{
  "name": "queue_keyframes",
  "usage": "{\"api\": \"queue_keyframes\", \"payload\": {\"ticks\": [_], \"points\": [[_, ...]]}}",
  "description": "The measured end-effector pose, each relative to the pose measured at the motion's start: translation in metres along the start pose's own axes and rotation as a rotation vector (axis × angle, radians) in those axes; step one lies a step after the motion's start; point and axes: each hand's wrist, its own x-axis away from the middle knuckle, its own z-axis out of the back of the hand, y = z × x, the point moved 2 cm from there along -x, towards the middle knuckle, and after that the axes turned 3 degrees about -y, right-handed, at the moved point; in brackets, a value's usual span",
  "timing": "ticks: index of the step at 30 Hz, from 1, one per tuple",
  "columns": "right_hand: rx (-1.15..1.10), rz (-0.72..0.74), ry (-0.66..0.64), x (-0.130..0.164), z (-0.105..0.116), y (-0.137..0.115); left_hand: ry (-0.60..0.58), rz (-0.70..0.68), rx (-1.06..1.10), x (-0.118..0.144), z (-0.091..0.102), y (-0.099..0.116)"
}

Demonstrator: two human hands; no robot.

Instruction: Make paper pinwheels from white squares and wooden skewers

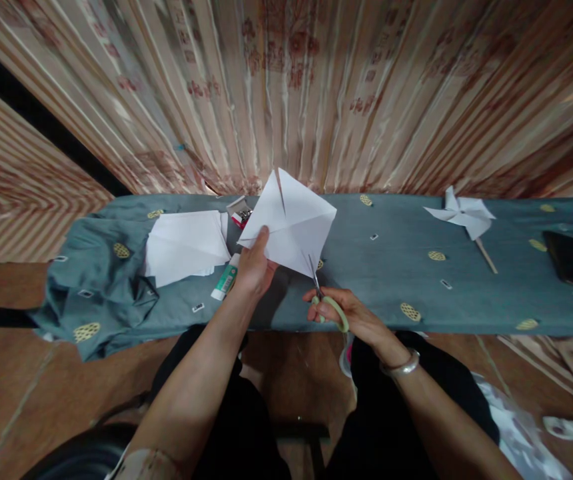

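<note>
While the right hand [351,312] is gripping green-handled scissors [327,300] at the near corner of the creased paper square [290,223], the left hand [255,265] is pinching its left edge. One far-corner slit is showing; by my judgement other cuts remain. Right of the square, a finished pinwheel [462,215] is lying.

White paper square [291,223]: held up above the surface at a tilt, one corner pointing up. Creases run across it, and a short slit shows at the upper corner. The left hand [254,267] grips its lower left edge, thumb on the face. Scissors [324,297]: pale green handles, metal blades partly open, tips at the sheet's lower corner. The right hand [349,313] holds them through the handle loops, blades pointing up.
</note>
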Motion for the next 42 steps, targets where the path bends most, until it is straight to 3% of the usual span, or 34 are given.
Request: {"api": "queue_keyframes", "payload": {"ticks": [10, 32, 42], "points": [[0.024, 0.013, -0.003, -0.0006, 0.0005, 0.0000, 0.052, 0.078, 0.006, 0.0035, -0.0011, -0.0028], [0.049, 0.016, -0.002, 0.0012, 0.0007, -0.0018, -0.008, 0.030, -0.027, 0.0008, 0.0010, -0.0018], [-0.003, -0.006, -0.001, -0.0003, -0.0005, 0.0007, 0.030, 0.044, -0.006, 0.0025, 0.0003, -0.0006]]}}
